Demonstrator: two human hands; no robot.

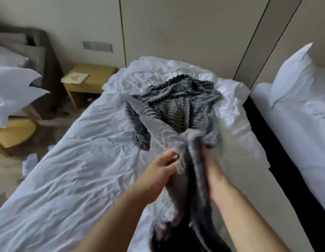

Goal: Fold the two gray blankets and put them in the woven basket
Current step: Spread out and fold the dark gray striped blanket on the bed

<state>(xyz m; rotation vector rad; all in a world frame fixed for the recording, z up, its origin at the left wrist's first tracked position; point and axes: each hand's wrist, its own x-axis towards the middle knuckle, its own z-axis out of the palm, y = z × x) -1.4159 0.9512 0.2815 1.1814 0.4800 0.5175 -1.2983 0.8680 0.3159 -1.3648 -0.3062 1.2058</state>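
Note:
A ribbed gray blanket (173,108) lies crumpled on the white bed (81,160), and part of it is drawn up toward me in a long bunch. My left hand (158,174) grips the left side of that raised bunch, fingers curled into the fabric. My right hand (215,177) holds its right side, with the fingertips hidden in the folds. A darker gray stretch of fabric (178,224) hangs down between my forearms; whether it is a second blanket I cannot tell. No woven basket is in view.
A second white bed with a pillow (294,77) stands to the right across a dark gap. A wooden nightstand (85,84) sits left of the bed, with a gray chair (36,50), a white pillow (14,88) and scattered paper scraps (30,162) on the floor.

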